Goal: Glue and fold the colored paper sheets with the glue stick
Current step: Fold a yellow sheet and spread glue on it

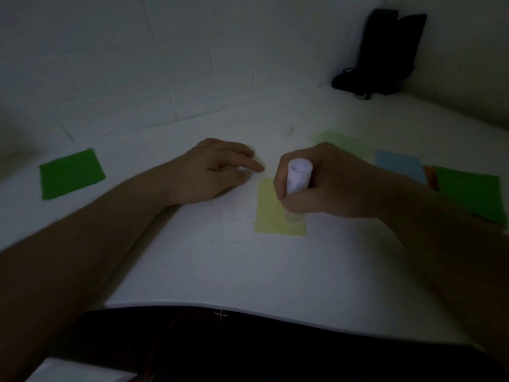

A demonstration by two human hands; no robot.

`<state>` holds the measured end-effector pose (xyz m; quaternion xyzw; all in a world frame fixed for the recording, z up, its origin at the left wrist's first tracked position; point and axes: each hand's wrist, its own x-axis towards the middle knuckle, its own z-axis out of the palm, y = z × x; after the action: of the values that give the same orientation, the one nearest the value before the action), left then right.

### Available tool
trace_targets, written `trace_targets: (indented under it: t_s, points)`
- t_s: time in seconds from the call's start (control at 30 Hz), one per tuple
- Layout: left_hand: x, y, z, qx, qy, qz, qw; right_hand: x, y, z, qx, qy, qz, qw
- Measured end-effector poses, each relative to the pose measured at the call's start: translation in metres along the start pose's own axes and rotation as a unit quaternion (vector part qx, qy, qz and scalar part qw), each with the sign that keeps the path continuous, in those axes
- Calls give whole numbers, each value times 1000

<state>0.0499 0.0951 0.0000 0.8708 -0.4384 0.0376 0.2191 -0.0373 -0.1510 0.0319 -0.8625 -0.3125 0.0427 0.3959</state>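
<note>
Yellow paper, a single small sheet point(275, 216), lies flat on the white tabletop point(220, 271) directly under the right hand point(325, 186). That hand's fingers point(278, 183) are curled round a white glue stick point(298, 175), which stands nearly upright, its long axis tilted a little toward the person, blunt top end facing the camera. Its working end is hidden behind the fingers, so whether it touches the sheet cannot be told, though it sits low over the sheet's right half.

The left hand point(217, 172) rests on the tabletop just beyond the sheet's far-left corner, fingers loosely extended and holding nothing, the fingertips close to the corner but apparently not on it.

The bare yellow area lies mostly toward the person and left of the right fingers, so the stroke probably needs to travel that way. The sheet seems unpinned and could drag with the stick; the left hand is the nearer one to steady it.

Other sheets wait further out: a dark green one point(71, 173) well to the left, and pale green point(341, 144), blue point(399, 165) and dark green point(468, 194) ones beyond the right hand.
</note>
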Motion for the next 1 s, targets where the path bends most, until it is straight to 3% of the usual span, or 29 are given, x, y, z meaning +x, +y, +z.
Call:
trace_targets:
  t_s: [0.27, 0.4, 0.53, 0.63, 0.77, 0.83, 0.9, 1.0]
  points:
    - [1, -4, 2, 9, -4, -5, 1000, -4, -1, 0, 48, -91, 8, 995]
    - [1, -6, 2, 11, -13, -13, 1000, -3, 0, -5, 150, -10, -2, 989]
    - [2, -7, 3, 13, -6, -9, 1000, 0, 3, -3, 73, 56, -9, 996]
    - [2, -6, 3, 9, 6, 18, 1000, -2, 3, 3, 28, 8, 7, 1000]
    - [0, -4, 3, -4, 14, 15, 1000, -2, -5, 7, 77, -64, 10, 995]
    - [2, -7, 3, -2, 13, 11, 1000, 2, -7, 8, 123, -24, -2, 992]
    - [6, -14, 5, -1, -5, 20, 1000, 6, -7, 9, 159, 66, 2, 985]
    - [8, -23, 7, -4, -15, 45, 999, 12, -5, 18, 56, 135, -4, 989]
